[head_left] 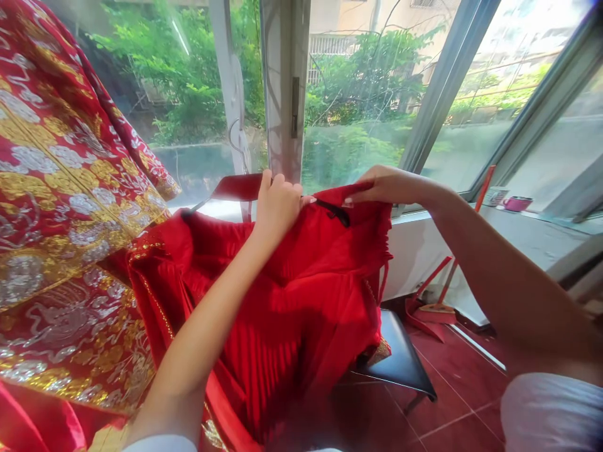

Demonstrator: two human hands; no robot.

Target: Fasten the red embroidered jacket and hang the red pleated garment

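Note:
A plain red pleated garment (301, 301) hangs in front of me, held up by its top edge. My left hand (277, 204) is closed in a fist on that edge near the middle. My right hand (384, 186) pinches the same edge further right, fingers pressed together. Between the two hands a small black strap or clip (333, 212) lies on the fabric. The lower part of the garment drapes down over a dark stool (400, 364).
A red cloth with gold and silver embroidery (61, 207) fills the left side. Large windows (358, 94) with a white sill (518, 232) lie ahead. A pink cup (517, 203) stands on the sill. A red dustpan and broom (436, 307) lean below it on the red tile floor.

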